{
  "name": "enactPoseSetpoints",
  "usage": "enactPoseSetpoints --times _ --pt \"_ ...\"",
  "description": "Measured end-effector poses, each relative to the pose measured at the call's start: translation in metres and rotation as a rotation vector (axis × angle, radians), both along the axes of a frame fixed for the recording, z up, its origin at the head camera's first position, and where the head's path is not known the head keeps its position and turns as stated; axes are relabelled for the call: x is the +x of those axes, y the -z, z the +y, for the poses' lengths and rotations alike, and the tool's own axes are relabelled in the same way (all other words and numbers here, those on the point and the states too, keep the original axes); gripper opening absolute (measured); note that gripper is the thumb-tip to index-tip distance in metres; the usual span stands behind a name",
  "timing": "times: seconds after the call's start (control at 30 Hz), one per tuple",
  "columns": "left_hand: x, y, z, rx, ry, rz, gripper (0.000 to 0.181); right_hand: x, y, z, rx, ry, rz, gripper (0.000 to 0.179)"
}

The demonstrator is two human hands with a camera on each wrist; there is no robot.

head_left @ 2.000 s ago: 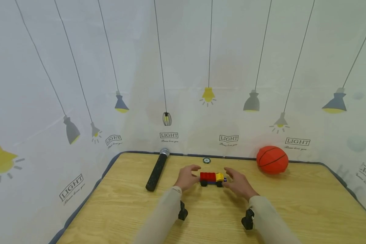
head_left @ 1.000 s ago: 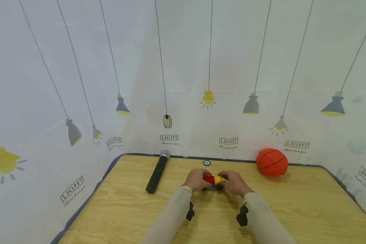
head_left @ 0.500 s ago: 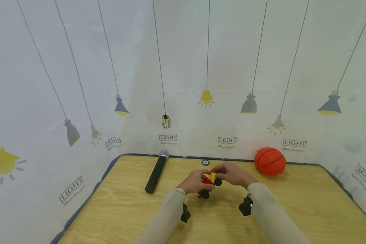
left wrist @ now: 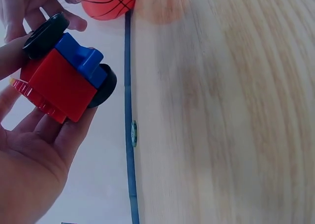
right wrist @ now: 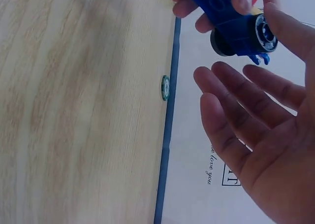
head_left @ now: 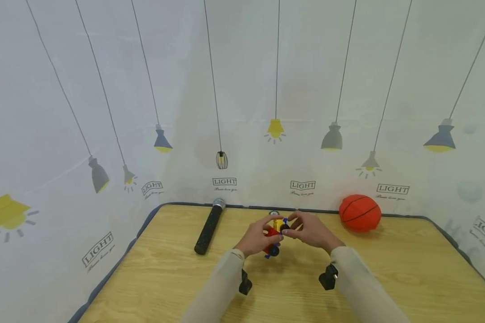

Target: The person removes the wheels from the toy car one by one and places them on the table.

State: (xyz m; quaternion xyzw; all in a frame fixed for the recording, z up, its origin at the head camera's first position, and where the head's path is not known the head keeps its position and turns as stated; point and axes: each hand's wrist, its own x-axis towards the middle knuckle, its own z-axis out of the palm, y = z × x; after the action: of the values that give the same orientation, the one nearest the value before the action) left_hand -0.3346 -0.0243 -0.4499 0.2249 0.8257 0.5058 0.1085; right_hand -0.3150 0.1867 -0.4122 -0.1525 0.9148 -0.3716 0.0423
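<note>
A toy truck (head_left: 271, 232) of plastic bricks, with a red body, yellow cab, blue base and black wheels, is held tilted above the table. My left hand (head_left: 253, 238) grips it, thumb on one side and fingers on the other. In the left wrist view the truck's (left wrist: 64, 83) red rear end and blue hitch face the camera. My right hand (head_left: 313, 231) is at the cab end with fingers spread. The right wrist view has the blue underside (right wrist: 221, 17) above the right hand's (right wrist: 270, 145) loose fingers; its thumb overlaps a front wheel, but contact is unclear.
A black microphone (head_left: 208, 229) with a silver head lies left on the wooden table (head_left: 157, 278). The red ball (head_left: 360, 213) with black lines sits at the back right. A green-and-white round chip (right wrist: 165, 88) lies near the back edge, before a lamp-printed curtain (head_left: 246, 89).
Both hands came in to the truck, which stood on the table. The left hand lifted and turned it, cab end pointing away and up. The right hand's fingers have since spread away from the cab.
</note>
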Motion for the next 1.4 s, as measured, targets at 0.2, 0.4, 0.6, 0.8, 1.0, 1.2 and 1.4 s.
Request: enactPoseSetpoints --times 0.2,0.4,0.6,0.8,1.0,1.2,1.4 --pt "0.0 0.0 0.001 0.02 -0.01 -0.002 0.059 0.001 0.007 -0.001 0.001 -0.037 0.056 0.036" --pt "0.002 0.005 -0.003 0.049 0.009 -0.033 0.057 0.01 0.015 -0.005 -0.006 -0.019 0.091 0.027" --pt "0.003 0.009 -0.004 0.059 0.024 -0.033 0.06 0.013 0.019 -0.008 -0.049 -0.008 0.127 0.021" --pt "0.005 0.012 -0.003 0.068 0.033 -0.028 0.061 0.015 0.022 -0.013 -0.054 0.004 0.132 0.017" --pt "0.007 0.013 -0.003 0.079 0.044 -0.032 0.063 0.014 0.026 -0.014 -0.049 -0.011 0.146 0.018" --pt "0.009 0.014 -0.002 0.078 0.063 -0.011 0.061 0.015 0.023 -0.015 -0.048 0.006 0.14 0.025" --pt "0.012 0.014 -0.002 0.077 0.074 0.005 0.055 0.017 0.023 -0.015 -0.047 0.003 0.167 0.027"
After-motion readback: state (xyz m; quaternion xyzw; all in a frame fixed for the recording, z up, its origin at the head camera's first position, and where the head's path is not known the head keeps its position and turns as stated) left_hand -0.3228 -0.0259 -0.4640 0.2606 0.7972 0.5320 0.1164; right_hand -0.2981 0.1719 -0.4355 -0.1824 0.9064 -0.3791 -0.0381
